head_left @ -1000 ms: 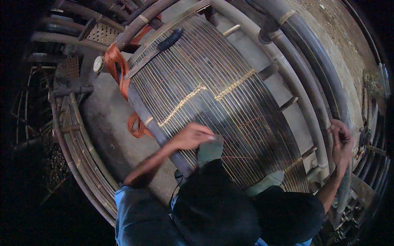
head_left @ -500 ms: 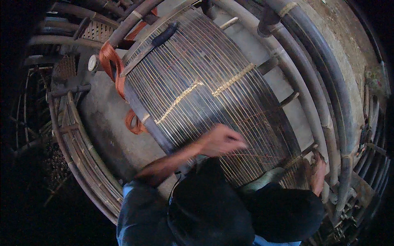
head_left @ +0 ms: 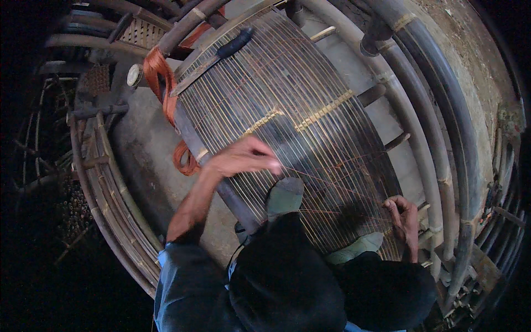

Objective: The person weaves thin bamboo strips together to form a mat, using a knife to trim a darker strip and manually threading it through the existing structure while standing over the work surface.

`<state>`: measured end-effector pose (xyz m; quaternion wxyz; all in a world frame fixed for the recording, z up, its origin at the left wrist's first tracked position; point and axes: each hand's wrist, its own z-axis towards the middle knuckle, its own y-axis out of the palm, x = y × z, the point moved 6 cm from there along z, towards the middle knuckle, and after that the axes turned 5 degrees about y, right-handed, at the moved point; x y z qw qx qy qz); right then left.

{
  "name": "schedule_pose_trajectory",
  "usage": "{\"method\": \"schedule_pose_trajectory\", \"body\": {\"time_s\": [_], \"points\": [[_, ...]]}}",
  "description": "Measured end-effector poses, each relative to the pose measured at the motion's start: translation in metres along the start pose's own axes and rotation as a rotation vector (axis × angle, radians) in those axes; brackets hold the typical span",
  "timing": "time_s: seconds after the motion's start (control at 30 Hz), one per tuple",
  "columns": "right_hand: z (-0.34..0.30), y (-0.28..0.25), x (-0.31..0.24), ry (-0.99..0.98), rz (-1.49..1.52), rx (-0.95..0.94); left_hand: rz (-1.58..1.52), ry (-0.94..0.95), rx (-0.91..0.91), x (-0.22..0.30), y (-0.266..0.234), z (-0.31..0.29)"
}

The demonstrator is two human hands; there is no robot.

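Observation:
Above the slat panel [head_left: 326,72], made of many thin parallel strips, my left hand [head_left: 243,156] pinches a thin reddish strand. The strand [head_left: 332,180] slants from its fingertips toward the right edge of the panel. There my right hand [head_left: 402,218] is closed, thumb against finger; what sits between them is too small to make out. More fine reddish strands cross the strips. A knife [head_left: 213,58] with a dark wrapped handle lies on the far left of the panel. My feet, in greenish footwear [head_left: 286,196], rest on the strips.
An orange strand bundle [head_left: 157,74] hangs over the dark pole [head_left: 191,144] on the left, with a coil [head_left: 185,157] below it. Thick bamboo poles [head_left: 442,110] curve along the right. A bamboo rack [head_left: 105,182] stands at the left, near a round light-coloured object [head_left: 134,74].
My left hand has moved left and farther up over the panel. The right hand has risen from beside the right pole to the panel's edge. The view has shifted slightly.

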<state>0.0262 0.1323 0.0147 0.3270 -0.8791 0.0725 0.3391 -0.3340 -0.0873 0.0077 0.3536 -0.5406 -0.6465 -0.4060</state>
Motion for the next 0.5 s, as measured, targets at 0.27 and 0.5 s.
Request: {"method": "schedule_pose_trajectory", "body": {"time_s": [0.27, 0.5], "points": [[0.043, -0.012, 0.011, 0.004, -0.348, 0.024, -0.537, 0.129, 0.411, -0.018, -0.127, -0.092], [0.039, -0.054, 0.050, 0.150, -0.437, 0.101, -0.029, 0.116, 0.427, -0.046, -0.222, -0.186]]}}
